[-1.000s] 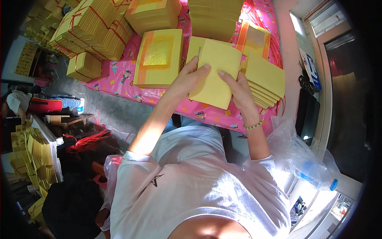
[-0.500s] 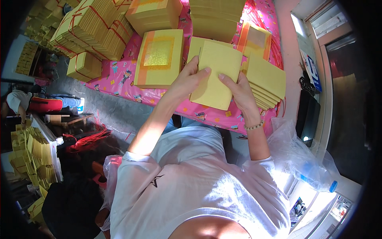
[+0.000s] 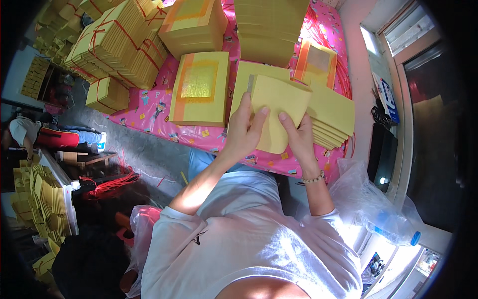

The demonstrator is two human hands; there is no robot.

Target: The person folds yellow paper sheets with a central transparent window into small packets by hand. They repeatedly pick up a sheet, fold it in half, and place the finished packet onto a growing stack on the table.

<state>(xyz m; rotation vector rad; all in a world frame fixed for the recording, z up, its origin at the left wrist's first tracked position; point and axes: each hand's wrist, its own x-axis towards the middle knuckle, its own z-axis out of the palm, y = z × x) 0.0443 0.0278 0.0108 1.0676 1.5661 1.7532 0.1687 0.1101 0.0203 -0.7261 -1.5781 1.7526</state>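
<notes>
Left hand (image 3: pixel 244 130): closed on the left edge of a yellow paper sheet (image 3: pixel 276 107), thumb on the near face, fingers wrapped behind, raised just above the table.
Right hand (image 3: pixel 300 140): gripping the same sheet at its lower right part, fingertips (image 3: pixel 283 116) pressed flat on the paper; a bead bracelet (image 3: pixel 314 178) around the wrist.
Yellow paper sheet: held between both hands, lifted off the pile below it, tilted slightly, over the near edge of the table and toward its right side.
Pile under the sheet (image 3: pixel 249 74): plain yellow sheets, partly covered by the held one, a grey strip showing at its top left.
Fanned stack (image 3: pixel 332 115): yellow sheets spread stepwise, just right of the hands, close to the right edge of the table.
Gold-foil stack (image 3: pixel 200 88): thick yellow block with an orange border and a shiny gold square on top, just left of the left hand, near the near edge.
Orange-bordered sheet (image 3: pixel 315 59): behind the fanned stack, toward the far right corner.
Tall plain stacks (image 3: pixel 269 25): at the far edge, behind the hands.
Tied bundles (image 3: pixel 117 45): yellow blocks bound with red string, filling the far left corner; one small bundle (image 3: pixel 107 94) at the left edge.
Table (image 3: pixel 149 107): covered with a pink printed cloth.
Clear plastic bag (image 3: pixel 368 204): beside the right elbow, off the table.
Floor on the left: loose red string (image 3: pixel 107 185) and further yellow stacks (image 3: pixel 37 199).
</notes>
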